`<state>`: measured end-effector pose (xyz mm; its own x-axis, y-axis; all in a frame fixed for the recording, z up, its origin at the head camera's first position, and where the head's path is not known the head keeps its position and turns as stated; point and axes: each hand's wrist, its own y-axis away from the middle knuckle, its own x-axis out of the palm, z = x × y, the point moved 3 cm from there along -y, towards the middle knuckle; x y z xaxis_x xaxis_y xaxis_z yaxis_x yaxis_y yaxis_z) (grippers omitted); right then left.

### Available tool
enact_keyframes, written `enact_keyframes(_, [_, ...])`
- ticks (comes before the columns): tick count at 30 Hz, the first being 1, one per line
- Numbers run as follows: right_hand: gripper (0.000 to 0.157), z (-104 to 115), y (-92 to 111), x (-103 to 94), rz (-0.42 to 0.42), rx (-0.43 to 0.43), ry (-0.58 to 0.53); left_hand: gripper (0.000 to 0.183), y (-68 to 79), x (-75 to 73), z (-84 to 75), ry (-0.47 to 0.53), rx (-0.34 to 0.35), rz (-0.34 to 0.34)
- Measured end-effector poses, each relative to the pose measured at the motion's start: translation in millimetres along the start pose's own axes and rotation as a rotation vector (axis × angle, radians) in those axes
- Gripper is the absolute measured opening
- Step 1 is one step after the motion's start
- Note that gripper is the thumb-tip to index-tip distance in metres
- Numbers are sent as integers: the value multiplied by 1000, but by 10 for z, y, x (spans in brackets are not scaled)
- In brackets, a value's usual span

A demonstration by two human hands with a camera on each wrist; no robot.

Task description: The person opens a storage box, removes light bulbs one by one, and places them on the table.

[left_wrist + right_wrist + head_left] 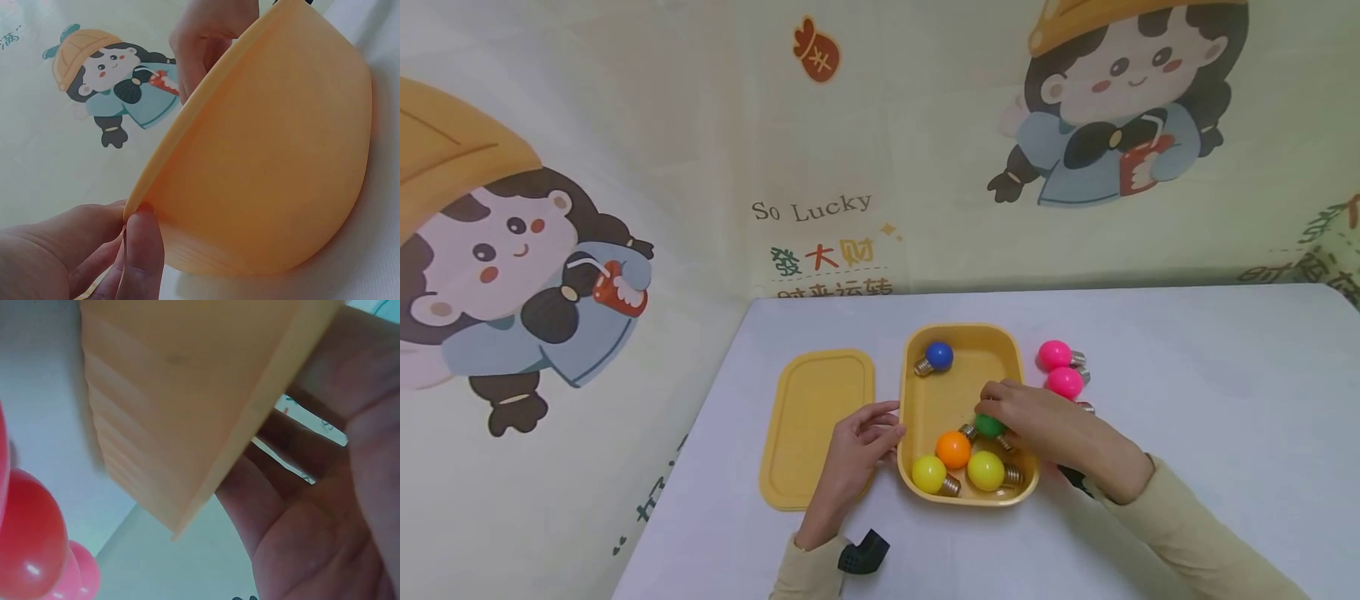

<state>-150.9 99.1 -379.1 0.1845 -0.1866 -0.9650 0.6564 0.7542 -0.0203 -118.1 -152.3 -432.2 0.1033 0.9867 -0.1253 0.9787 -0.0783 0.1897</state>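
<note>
In the head view, a yellow plastic box (934, 400) stands on the table with toy light bulbs inside. A blue bulb (938, 356) lies at its far end; an orange bulb (953, 450) and two yellow bulbs, a left one (928, 474) and a right one (986, 471), lie near its front. My left hand (856, 450) pinches the left rim, seen also in the left wrist view at the box wall (269, 156). Reaching over the right rim, my right hand (1045, 421) holds a green bulb (990, 426) inside the box; its fingertips are partly hidden.
Left of the box lies a flat yellow lid (820, 417). Pink bulbs (1055, 356) sit to its right, some hidden by my right arm. The right wrist view shows a red bulb (31, 537) there. A printed curtain (925, 167) hangs behind the white table (1210, 375).
</note>
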Motion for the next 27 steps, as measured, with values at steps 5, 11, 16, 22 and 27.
enact_keyframes(5, [33,-7,-28,-1,36,44,-30,43,-11,-1,5,-4,0,1])
enact_keyframes(11, [27,-11,-89,-1,85,66,-61,42,-15,-4,5,-7,0,3])
enact_keyframes(16, [30,-22,-125,34,103,63,-84,41,-17,-4,-1,-11,0,1])
enact_keyframes(22, [30,-43,-151,76,93,24,-98,42,-22,-4,-1,-15,2,1])
enact_keyframes(27, [33,-48,-156,94,86,-8,-78,44,-19,-7,3,-11,-2,3])
